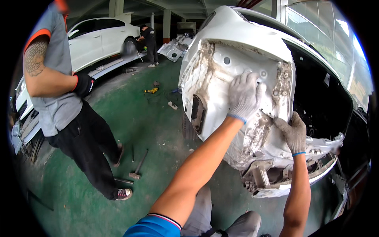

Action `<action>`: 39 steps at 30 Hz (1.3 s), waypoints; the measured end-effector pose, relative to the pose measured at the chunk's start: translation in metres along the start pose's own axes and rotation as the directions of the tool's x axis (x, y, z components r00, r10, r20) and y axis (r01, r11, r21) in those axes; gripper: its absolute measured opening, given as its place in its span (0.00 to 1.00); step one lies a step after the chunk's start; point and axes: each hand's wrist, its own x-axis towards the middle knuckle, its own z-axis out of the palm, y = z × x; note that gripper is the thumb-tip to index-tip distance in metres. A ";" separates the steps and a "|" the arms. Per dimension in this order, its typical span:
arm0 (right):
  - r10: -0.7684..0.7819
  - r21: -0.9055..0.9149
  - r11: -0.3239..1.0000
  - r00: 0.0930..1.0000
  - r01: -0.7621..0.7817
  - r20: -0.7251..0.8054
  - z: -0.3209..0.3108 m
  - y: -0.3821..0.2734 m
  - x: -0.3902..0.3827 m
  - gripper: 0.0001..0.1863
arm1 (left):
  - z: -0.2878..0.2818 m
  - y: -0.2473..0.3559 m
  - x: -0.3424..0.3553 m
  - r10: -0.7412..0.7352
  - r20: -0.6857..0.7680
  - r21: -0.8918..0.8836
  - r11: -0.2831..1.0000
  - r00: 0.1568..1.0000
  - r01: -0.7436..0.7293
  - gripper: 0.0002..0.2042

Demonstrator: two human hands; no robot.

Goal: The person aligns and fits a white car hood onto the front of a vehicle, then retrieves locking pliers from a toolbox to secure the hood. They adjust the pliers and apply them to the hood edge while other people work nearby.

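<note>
A white, damaged car body section (237,59), dirty and scuffed along its seams, fills the right half of my view. My left hand (246,93), in a pale knit glove, rests on its inner face below two small holes, fingers curled; whatever is under the fingertips is hidden. Lower right, my right hand (292,130), in a greyer glove, grips the section's edge beside the dark open cavity (319,98). A cut, bent lower rail (262,177) shows beneath both arms.
A co-worker (79,138) in black gloves stands close at left. Hammers (135,173), bars and a yellow tool (151,90) lie on the green floor. Behind are a white sedan (106,35) on a ramp, another person (149,43) and loose panels (171,51).
</note>
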 end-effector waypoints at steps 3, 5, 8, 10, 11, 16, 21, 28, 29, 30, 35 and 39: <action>0.000 -0.055 0.998 1.000 -0.001 -0.020 -0.008 0.007 0.003 0.28 | -0.047 0.024 -0.081 -0.121 -0.077 -0.143 0.984 0.990 0.109 0.21; -0.023 -0.046 0.999 0.999 0.022 -0.037 -0.005 0.003 0.003 0.28 | -0.085 0.022 -0.150 -0.306 -0.054 0.023 0.951 0.950 0.308 0.29; -0.022 0.026 0.999 1.000 0.022 -0.015 0.006 -0.002 0.001 0.28 | -0.099 -0.014 -0.231 -0.700 -0.121 0.166 0.685 0.704 0.709 0.31; -0.026 0.055 0.998 1.000 0.026 -0.005 0.006 0.001 0.002 0.28 | -0.092 -0.038 -0.263 -0.894 -0.090 0.072 0.434 0.440 0.898 0.36; -0.027 0.037 0.999 1.000 0.027 -0.015 0.003 0.002 0.001 0.28 | -0.087 -0.041 -0.269 -0.948 -0.104 0.039 0.299 0.301 0.954 0.38; -0.025 -0.091 0.996 0.999 0.023 -0.025 0.001 0.000 0.004 0.29 | -0.064 -0.095 -0.296 -0.998 -0.039 -0.389 0.056 0.045 0.919 0.43; -0.015 -0.126 0.992 1.000 0.011 -0.024 0.001 -0.003 0.004 0.29 | -0.035 -0.125 -0.290 -0.951 0.309 -0.742 -0.263 -0.034 0.617 0.37; 0.021 0.180 0.983 1.000 -0.025 0.021 0.013 -0.003 0.002 0.28 | -0.009 -0.135 -0.294 -0.926 0.375 -0.830 -0.354 -0.038 0.430 0.24; 0.024 0.173 0.985 1.000 -0.026 0.013 0.009 -0.006 0.001 0.28 | 0.000 -0.132 -0.295 -0.932 0.351 -0.830 -0.354 -0.088 0.431 0.24; 0.042 0.172 0.984 0.999 -0.043 0.009 0.004 -0.006 -0.002 0.28 | 0.005 -0.122 -0.291 -0.941 0.286 -0.804 -0.338 -0.180 0.490 0.23; 0.047 0.094 0.994 0.999 -0.047 0.006 0.003 -0.007 -0.001 0.26 | -0.001 -0.116 -0.286 -0.916 0.398 -0.811 -0.379 -0.056 0.445 0.26; 0.012 0.095 0.995 1.000 -0.011 -0.015 0.005 -0.009 0.000 0.27 | -0.005 -0.114 -0.284 -0.823 0.558 -0.788 -0.485 0.105 0.380 0.28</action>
